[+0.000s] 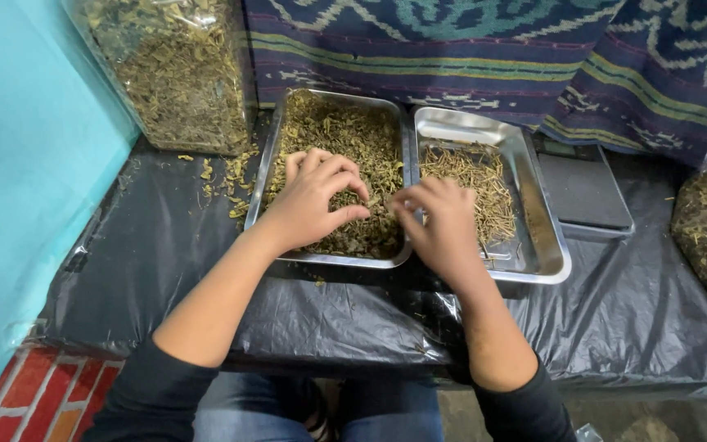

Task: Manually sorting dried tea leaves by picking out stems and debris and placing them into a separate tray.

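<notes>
The dried leaves (345, 139) are being kept in the left steel tray (265, 168), directly under the left hand (311, 200), whose fingers are being curled loosely down into the pile, with the thumb drawn in toward the fingertips; whether any leaf is being pinched cannot be told. The right hand (442, 225) is being held over the seam where the left tray is touching the right steel tray (546, 237), its fingers bunched narrowly and pointed toward the leaves; what is being held between them cannot be told. Thin dried stems (472, 180) are being collected in the right tray, just beside that hand. Both trays are being carried on a tabletop (165, 245) covered in black plastic, with a clear bag of leaves (173, 74) standing behind at the left.
</notes>
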